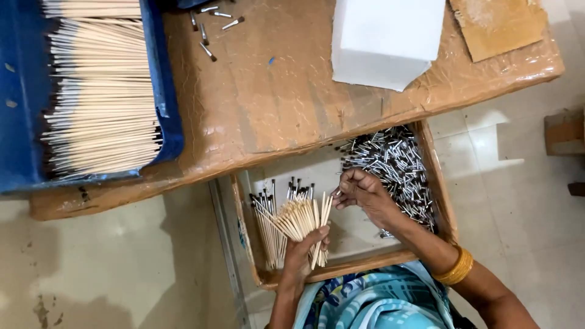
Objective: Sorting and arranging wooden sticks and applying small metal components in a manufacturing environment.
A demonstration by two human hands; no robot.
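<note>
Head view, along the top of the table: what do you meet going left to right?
Blue tray of sticks → loose brush tips → white block → cardboard sheet.

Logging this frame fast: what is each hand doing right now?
Left hand: closed around a bundle of sticks.
Right hand: fingers pinched at the metal tips; what it holds cannot be told.

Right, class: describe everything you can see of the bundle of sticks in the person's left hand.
The bundle of sticks is thin, pale wooden sticks, fanned out and tilted, tips pointing up and left. The left hand grips its lower end over a shallow wooden tray. The right hand reaches toward its upper tips. More sticks with dark metal-looking tips stand behind it.
</note>
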